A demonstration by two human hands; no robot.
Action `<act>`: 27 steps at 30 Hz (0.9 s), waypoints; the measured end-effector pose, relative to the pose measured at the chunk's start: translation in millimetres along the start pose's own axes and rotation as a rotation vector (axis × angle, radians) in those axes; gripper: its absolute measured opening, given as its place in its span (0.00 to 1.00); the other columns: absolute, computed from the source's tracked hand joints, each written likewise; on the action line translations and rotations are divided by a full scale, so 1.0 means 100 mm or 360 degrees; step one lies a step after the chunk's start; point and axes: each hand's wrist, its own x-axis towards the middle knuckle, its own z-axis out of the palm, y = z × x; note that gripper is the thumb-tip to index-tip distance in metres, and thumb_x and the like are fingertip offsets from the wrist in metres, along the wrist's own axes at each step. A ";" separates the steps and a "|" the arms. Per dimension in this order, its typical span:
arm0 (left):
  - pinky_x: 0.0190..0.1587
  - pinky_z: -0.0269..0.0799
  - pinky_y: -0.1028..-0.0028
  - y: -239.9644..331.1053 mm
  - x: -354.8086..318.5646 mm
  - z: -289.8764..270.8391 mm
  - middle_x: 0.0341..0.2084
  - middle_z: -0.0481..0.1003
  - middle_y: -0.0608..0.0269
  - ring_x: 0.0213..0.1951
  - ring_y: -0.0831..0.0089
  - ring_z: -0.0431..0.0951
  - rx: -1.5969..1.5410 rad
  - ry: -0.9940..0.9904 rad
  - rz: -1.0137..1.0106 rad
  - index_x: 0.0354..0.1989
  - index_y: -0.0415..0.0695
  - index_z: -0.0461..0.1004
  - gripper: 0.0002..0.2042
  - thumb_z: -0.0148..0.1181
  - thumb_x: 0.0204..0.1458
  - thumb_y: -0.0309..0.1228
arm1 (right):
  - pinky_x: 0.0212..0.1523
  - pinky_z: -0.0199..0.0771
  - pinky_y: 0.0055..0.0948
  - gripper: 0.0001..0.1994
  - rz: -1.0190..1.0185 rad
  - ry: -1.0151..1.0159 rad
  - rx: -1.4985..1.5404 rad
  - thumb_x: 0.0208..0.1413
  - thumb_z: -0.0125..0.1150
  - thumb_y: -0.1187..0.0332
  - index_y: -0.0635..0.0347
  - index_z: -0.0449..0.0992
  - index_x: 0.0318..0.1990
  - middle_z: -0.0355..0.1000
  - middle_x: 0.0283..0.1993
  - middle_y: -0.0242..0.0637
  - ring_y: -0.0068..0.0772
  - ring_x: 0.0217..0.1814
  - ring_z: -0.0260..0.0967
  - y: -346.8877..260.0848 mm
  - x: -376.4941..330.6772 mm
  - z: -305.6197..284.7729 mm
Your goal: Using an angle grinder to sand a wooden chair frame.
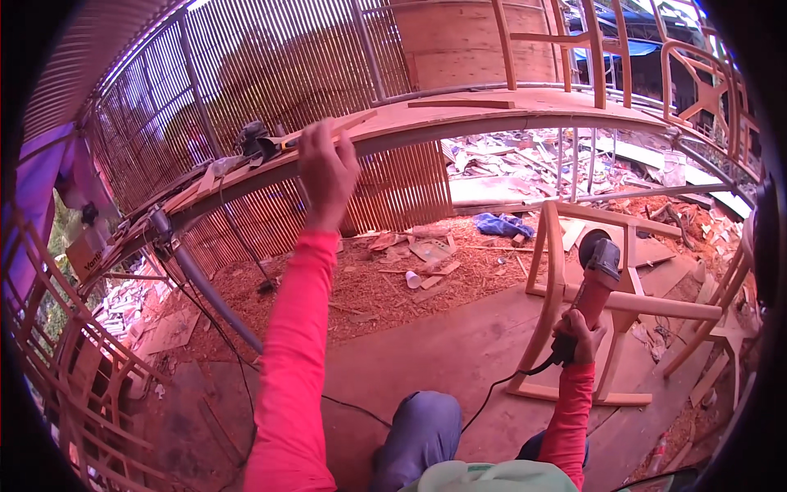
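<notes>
Right hand (576, 334) is wrapped tight round the red body of a corded angle grinder (592, 283), fingers closed on the grip, the dark head tipped up and away from the body. That keeps the working end off the person's knees and close to the pale bent-wood chair frame (566, 303) just behind it. The frame stands upright on the plywood floor (443, 353), near its right edge. The grinder's black cord (492, 394) trails down and left past the blue-trousered knee (422, 426), slack, out of the tool's way.

Left hand (325, 172) is up now, arm in a pink sleeve stretched full length to the long wooden workbench (492, 115) overhead. Its fingers are curled on a thin flat strip of light wood (344, 125) lying at the bench's front edge; how firm the grip is, I cannot tell. Further left along the bench sits a dark power tool (254, 139), within reach. Reddish sawdust and offcuts (393, 271) lie under the bench.
</notes>
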 end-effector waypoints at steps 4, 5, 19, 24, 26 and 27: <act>0.57 0.77 0.51 -0.94 0.56 0.37 0.56 0.76 0.42 0.56 0.44 0.79 0.0771 -0.1192 -0.0460 0.56 0.40 0.78 0.25 0.59 0.62 0.49 | 0.20 0.79 0.31 0.15 0.0102 0.0016 -0.0018 0.60 0.69 0.61 0.67 0.77 0.36 0.75 0.23 0.38 0.31 0.19 0.75 0.05 0.01 -0.03; 0.59 0.76 0.51 -0.91 0.61 0.41 0.59 0.75 0.41 0.60 0.44 0.78 0.0747 -0.1567 -0.0631 0.58 0.41 0.78 0.27 0.59 0.61 0.52 | 0.19 0.79 0.31 0.15 0.0083 0.0032 -0.0023 0.60 0.69 0.61 0.66 0.77 0.36 0.75 0.23 0.38 0.31 0.19 0.75 0.05 0.01 -0.06; 0.68 0.68 0.51 -1.10 0.60 0.67 0.63 0.74 0.43 0.68 0.47 0.72 0.0678 -0.1595 -0.0833 0.60 0.43 0.79 0.24 0.57 0.59 0.44 | 0.23 0.82 0.32 0.13 -0.0007 0.0102 -0.0014 0.59 0.70 0.66 0.70 0.77 0.35 0.76 0.26 0.40 0.34 0.22 0.79 -0.22 -0.02 -0.16; 0.63 0.70 0.51 -1.18 -0.05 0.57 0.57 0.77 0.46 0.59 0.48 0.76 0.0735 -0.0770 -0.0400 0.58 0.42 0.78 0.27 0.61 0.58 0.51 | 0.20 0.79 0.31 0.14 0.0060 0.0029 -0.0075 0.59 0.70 0.65 0.70 0.76 0.38 0.76 0.25 0.41 0.35 0.21 0.77 -0.15 0.04 -0.10; 0.59 0.70 0.54 -0.91 -0.29 0.31 0.50 0.78 0.49 0.54 0.50 0.76 0.0236 0.0106 0.0102 0.48 0.41 0.79 0.15 0.65 0.60 0.39 | 0.19 0.76 0.30 0.16 0.0169 0.0028 -0.0077 0.59 0.70 0.62 0.69 0.76 0.39 0.76 0.25 0.42 0.35 0.20 0.76 -0.16 -0.03 0.12; 0.59 0.69 0.55 -0.48 -0.57 0.13 0.48 0.77 0.50 0.54 0.52 0.75 -0.0133 0.0147 0.0006 0.48 0.40 0.78 0.13 0.65 0.60 0.36 | 0.18 0.75 0.30 0.16 0.0133 -0.0004 -0.0063 0.60 0.70 0.61 0.68 0.76 0.41 0.76 0.25 0.43 0.34 0.20 0.75 0.00 0.04 0.01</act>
